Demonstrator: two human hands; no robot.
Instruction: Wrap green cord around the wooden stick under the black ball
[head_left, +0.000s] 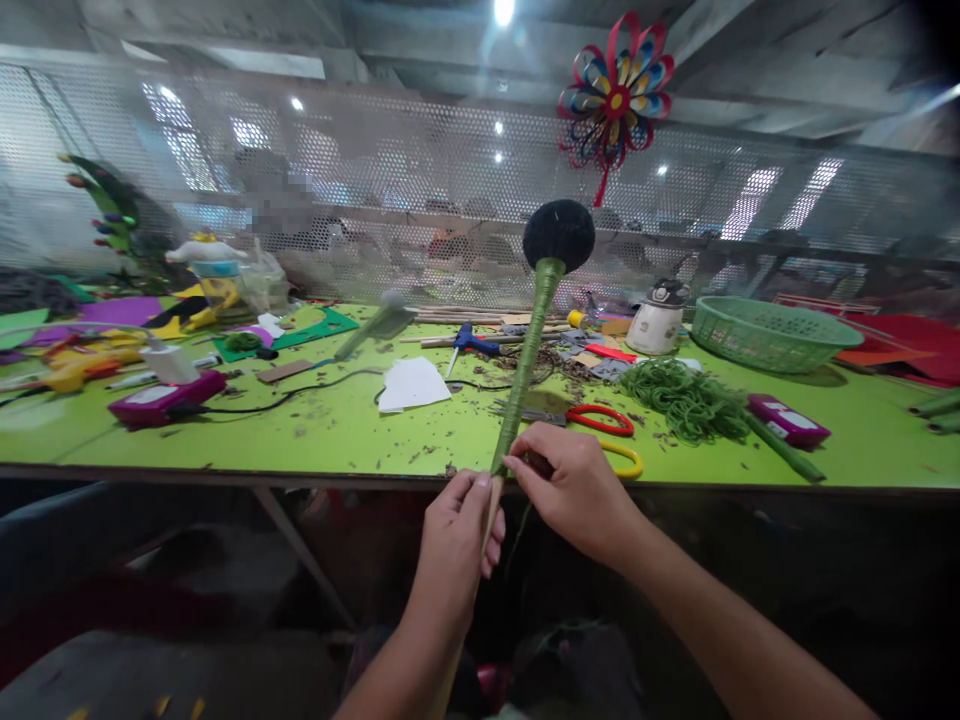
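A wooden stick wrapped in green yarn (525,375) slants up in front of me, topped by a round black head (559,236). Its bare wooden end (492,510) lies in my left hand (457,525), whose fingers and thumb close around it just under the wrapping. My right hand (574,485) pinches at the lower edge of the wrap, where a thin green strand (519,540) hangs down. Scissors with red and yellow handles (600,418) lie on the table behind my right hand. To their right sits a loose heap of green yarn (679,400).
On the green table (360,435) are a white paper piece (415,385), a blue glue gun (472,343), a purple power strip (166,398) with a cable, and another purple box (787,420). A green basket (772,333) and a white jug (655,322) stand behind. A colourful paper flower (616,103) hangs above.
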